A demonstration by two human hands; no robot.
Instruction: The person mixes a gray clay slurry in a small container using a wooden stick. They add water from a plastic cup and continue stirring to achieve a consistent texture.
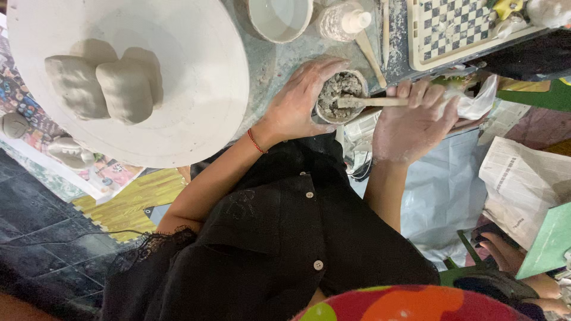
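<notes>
My left hand point(295, 101), with a red thread bracelet at the wrist, is wrapped around a small round cup point(322, 113) filled with wet grey clay slurry point(336, 89). The cup stands at the edge of a mottled work surface. My right hand point(413, 119), dusted with clay, grips a wooden stick point(380, 101) held level, its left end dipped into the slurry. Both arms reach out from my black buttoned shirt point(279, 238).
A large white round board point(196, 71) carries three smoothed clay lumps point(122, 89). Behind the cup are a white water bowl point(279, 21), a plastic bottle point(344, 21) and a checkered tray point(452, 27). Newspaper point(523, 178) and plastic sheeting point(443, 196) lie right; another person's limb point(505, 252) shows lower right.
</notes>
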